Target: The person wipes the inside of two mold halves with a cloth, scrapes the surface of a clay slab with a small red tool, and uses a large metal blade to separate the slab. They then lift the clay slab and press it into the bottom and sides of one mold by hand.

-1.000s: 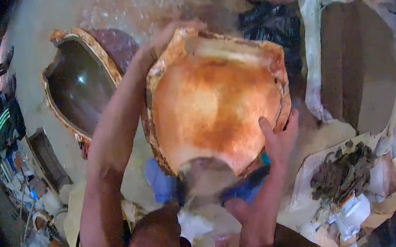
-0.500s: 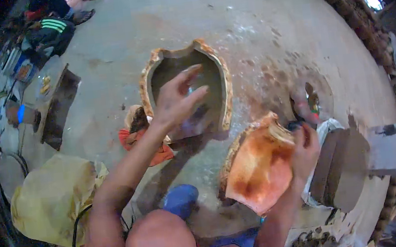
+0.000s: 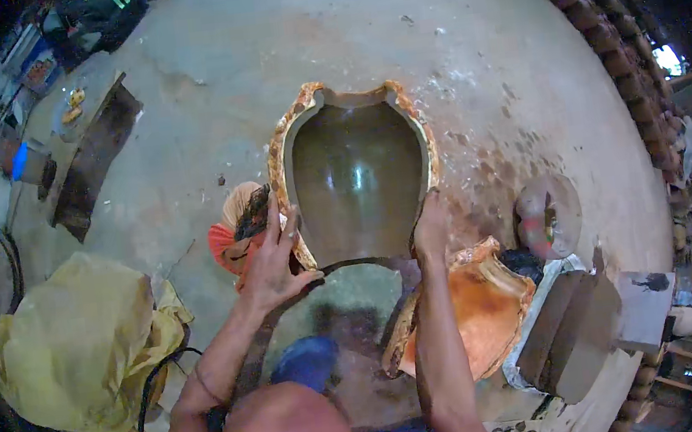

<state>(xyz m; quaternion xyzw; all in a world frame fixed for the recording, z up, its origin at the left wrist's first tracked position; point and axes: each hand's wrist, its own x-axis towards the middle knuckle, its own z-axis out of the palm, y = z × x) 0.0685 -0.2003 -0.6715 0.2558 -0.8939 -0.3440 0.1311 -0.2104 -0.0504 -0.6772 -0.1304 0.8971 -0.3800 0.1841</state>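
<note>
A vase-shaped mould half (image 3: 429,142) lies on the floor before me, its pale rim crusted with rough brown and orange. Smooth, wet-looking grey-brown clay (image 3: 359,184) lines its hollow. My left hand (image 3: 270,263) grips the lower left wall, fingers along the outer side and thumb stretched past the bottom corner. At the lower right corner my right hand (image 3: 430,228) is closed round the wall, its fingertips partly hidden. Beside my right forearm rests a second mould half (image 3: 481,311), stained orange inside; the forearm covers part of it.
Crumpled orange cloth (image 3: 235,254) lies left of the mould. Yellow sheeting (image 3: 79,349) bulges at the left, below a dark curved board (image 3: 97,163). On the right are a round dish (image 3: 563,208) and grey-brown clay slabs (image 3: 586,338). Blue footwear (image 3: 307,364) shows near me.
My left hand has come down from above the hollow to the mould's left wall. My right hand has left the orange-stained mould half and taken hold of the clay-lined mould's right corner. The view has shifted.
</note>
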